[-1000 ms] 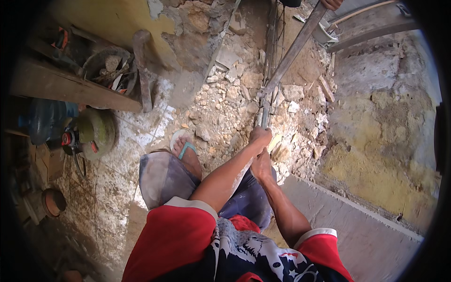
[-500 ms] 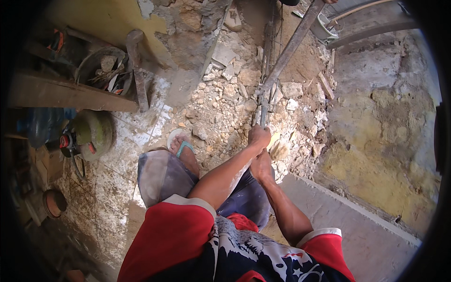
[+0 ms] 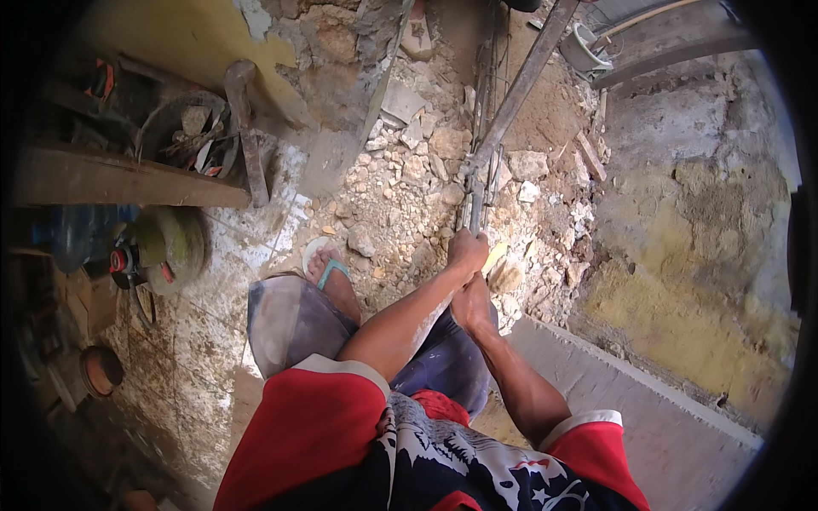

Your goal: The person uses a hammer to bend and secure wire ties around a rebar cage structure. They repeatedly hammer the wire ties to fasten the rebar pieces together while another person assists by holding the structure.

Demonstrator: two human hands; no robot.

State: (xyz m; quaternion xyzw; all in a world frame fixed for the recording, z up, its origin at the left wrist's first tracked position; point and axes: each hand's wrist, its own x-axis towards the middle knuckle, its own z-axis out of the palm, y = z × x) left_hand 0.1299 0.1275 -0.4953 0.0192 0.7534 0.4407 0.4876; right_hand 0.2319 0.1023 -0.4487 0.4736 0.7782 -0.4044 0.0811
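A long bundle of steel reinforcing bars [image 3: 487,111] runs from the far side toward me over the rubble. My left hand [image 3: 468,253] is closed around its near end. Just below it, my right hand [image 3: 471,302] is closed as well, close against the left; what its fingers hold is hidden. A small yellow piece [image 3: 494,257], too little of it showing to name, sticks out beside both hands. Across the bars, a little beyond my left hand, slants a long flat bar [image 3: 528,81] that reaches to the upper edge.
Broken stones [image 3: 409,170] cover the ground ahead, around my sandalled left foot [image 3: 328,268]. A concrete slab [image 3: 613,392] lies at right, below a worn wall [image 3: 682,255]. At left are a wooden beam [image 3: 128,175], a green gas cylinder [image 3: 175,247] and a bucket [image 3: 584,51] far right.
Both hands keep their hold, with the right drawn back very slightly. Slightly more of the yellow piece shows beside them. The bars stay in nearly the same place.
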